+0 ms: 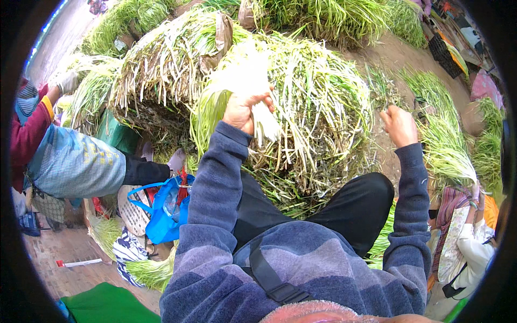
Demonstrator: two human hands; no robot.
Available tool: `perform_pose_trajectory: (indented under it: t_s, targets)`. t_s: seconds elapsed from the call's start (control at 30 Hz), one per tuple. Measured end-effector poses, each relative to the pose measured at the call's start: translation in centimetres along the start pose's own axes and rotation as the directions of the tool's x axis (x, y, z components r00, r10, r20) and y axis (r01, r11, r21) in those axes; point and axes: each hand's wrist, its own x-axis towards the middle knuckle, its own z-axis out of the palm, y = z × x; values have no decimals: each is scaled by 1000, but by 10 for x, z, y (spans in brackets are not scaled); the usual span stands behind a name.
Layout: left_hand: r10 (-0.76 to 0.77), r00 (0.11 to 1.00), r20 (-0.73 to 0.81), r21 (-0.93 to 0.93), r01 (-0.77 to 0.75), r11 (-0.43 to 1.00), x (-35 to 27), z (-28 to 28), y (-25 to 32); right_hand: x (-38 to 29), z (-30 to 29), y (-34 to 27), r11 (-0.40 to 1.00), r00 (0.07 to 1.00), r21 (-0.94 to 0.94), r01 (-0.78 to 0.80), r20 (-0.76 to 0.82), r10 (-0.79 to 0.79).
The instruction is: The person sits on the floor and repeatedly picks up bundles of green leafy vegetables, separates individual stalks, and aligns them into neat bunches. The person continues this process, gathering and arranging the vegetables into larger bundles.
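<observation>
My left hand (241, 112) grips a bunch of long, pale leafy greens (244, 66) that look like chives. Their white stem ends stick out past my fingers, and strong light washes out much of the leaves. Under and beyond that hand rises a large heap of the same greens (319, 89), with dry, brownish stalks down its near side. My right hand (400, 126) is raised to the right of the heap, apart from it. Its fingers are curled closed, and nothing shows in them.
Another heap (161, 68) lies at left. A person in a checked apron (89, 157) and a white glove (68, 82) works there. At right, another person's hands (476, 198) hold a bunch (448, 157). A blue bag (167, 210) sits by my left arm, near a green cloth (107, 305).
</observation>
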Motion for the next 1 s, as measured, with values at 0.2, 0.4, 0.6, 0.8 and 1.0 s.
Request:
perform_pose_trajectory:
  t_s: [0.2,0.4,0.6,0.8,1.0]
  targets:
    - [-159,982,-99,200,176,964,-31,33,-39,-4,-9,-94,850,929,407,333,12,-370]
    - [-253,959,-126,265,279,923,-52,32,-78,23,27,-152,754,925,634,169,163,-344]
    - [-229,967,-111,244,250,937,-55,24,-92,30,74,-155,730,869,683,-22,374,-323]
    - [-265,955,-133,219,289,932,-51,22,-91,28,72,-147,338,820,880,-333,448,-357]
    - [-358,923,-144,104,374,922,-37,26,-79,5,41,-142,299,928,948,-108,204,-312]
